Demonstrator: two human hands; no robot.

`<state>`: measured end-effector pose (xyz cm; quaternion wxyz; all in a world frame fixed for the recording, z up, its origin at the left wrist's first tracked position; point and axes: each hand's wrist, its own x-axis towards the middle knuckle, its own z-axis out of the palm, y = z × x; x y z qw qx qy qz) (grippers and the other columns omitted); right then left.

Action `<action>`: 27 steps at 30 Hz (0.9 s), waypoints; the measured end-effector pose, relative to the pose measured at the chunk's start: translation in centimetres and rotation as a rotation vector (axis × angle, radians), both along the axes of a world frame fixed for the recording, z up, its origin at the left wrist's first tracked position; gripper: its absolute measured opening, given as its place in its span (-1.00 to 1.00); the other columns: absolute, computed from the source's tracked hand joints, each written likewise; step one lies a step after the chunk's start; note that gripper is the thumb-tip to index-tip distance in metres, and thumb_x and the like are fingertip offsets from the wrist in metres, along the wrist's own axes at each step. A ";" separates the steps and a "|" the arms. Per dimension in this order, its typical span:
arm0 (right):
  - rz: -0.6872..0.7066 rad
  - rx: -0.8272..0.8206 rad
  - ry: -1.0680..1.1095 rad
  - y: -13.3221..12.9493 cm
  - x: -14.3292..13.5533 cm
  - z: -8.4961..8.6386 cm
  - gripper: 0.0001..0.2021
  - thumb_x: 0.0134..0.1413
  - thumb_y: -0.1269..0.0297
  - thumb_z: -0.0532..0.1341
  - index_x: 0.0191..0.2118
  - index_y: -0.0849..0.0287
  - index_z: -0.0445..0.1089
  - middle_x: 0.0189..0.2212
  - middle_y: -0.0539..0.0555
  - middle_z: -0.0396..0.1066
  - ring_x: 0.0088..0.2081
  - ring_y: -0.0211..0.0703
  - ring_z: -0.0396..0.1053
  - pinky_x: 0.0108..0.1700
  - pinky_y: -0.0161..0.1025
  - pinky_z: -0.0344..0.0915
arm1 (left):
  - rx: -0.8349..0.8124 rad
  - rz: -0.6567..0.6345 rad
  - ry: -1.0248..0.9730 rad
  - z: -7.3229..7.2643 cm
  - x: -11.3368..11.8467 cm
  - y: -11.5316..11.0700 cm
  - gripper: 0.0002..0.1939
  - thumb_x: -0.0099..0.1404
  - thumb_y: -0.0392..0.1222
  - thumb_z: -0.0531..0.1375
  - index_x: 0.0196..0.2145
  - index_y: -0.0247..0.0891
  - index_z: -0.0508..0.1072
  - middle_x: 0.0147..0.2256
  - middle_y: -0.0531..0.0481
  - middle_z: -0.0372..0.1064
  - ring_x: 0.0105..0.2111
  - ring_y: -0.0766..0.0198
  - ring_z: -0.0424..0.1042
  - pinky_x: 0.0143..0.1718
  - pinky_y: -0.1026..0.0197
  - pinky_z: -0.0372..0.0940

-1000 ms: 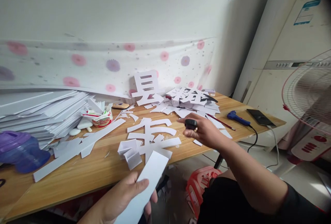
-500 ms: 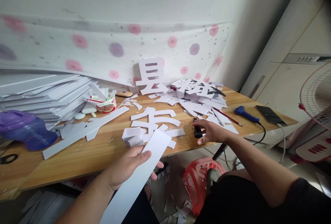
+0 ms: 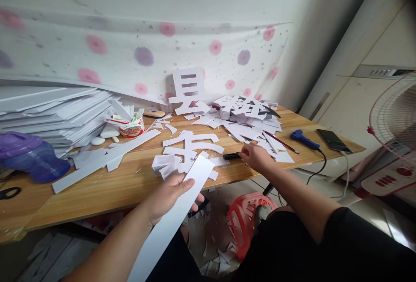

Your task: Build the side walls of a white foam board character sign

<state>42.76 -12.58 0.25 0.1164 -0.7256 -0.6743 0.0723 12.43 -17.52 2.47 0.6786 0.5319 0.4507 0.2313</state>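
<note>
My left hand (image 3: 177, 195) grips a long white foam board strip (image 3: 172, 221), thumb on top and fingers underneath, slanting up over the table's front edge. My right hand (image 3: 256, 156) is closed on one end of a black utility knife (image 3: 231, 156), which points left; whether a blade is out I cannot tell. Between the hands and the wall lies a white cut-out character (image 3: 188, 145), flat on the table. Small white folded pieces (image 3: 164, 164) rest at its lower left. Another cut-out character (image 3: 188, 86) leans upright against the wall.
Cut-outs and scraps (image 3: 247, 117) are heaped at the back right, beside a red pencil (image 3: 281, 142), a blue glue gun (image 3: 303, 139) and a phone (image 3: 334, 140). A paper tub (image 3: 131, 128), board stack (image 3: 55, 108) and purple bottle (image 3: 35, 156) stand left. Below is a red plastic stool (image 3: 242, 221).
My right hand has closed on the black utility knife and turned it so that it points left, shifting slightly left. My left hand still holds the strip. The view has shifted a little.
</note>
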 end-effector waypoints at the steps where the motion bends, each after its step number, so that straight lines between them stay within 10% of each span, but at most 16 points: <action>1: 0.000 -0.024 -0.011 0.1 -0.2 -0.2 -0.71 0.25 0.10 0.13 -0.10 0.23 0.37 -0.19 0.09 0.40 -0.19 -0.16 0.38 -0.10 -0.09 0.33 | -0.007 -0.003 0.003 -0.1 0.0 0.1 -0.44 0.13 0.20 0.24 -0.14 -0.34 0.35 -0.31 -0.22 0.54 -0.47 0.18 0.49 -0.51 0.24 0.23; 15: 0.020 -0.209 -0.049 1.6 -0.2 -0.6 -0.70 0.23 0.11 0.15 -0.07 0.23 0.37 -0.15 0.10 0.40 -0.17 -0.15 0.39 -0.09 -0.06 0.35 | -0.036 -0.027 -0.031 0.2 -0.8 -0.4 -0.50 0.18 0.17 0.22 -0.12 -0.31 0.37 -0.21 -0.19 0.50 -0.37 0.11 0.51 -0.53 0.27 0.24; 27: 0.014 0.154 0.451 -1.5 -0.1 2.1 -0.50 -0.06 0.31 0.18 0.06 0.17 0.11 -0.34 0.00 0.32 -0.44 -0.21 0.32 -0.38 -0.26 0.24 | 0.320 0.017 0.124 0.2 -0.9 0.1 -0.55 0.16 0.23 0.18 -0.39 -0.28 0.38 -0.49 0.05 0.29 -0.47 0.26 0.24 -0.46 0.27 0.12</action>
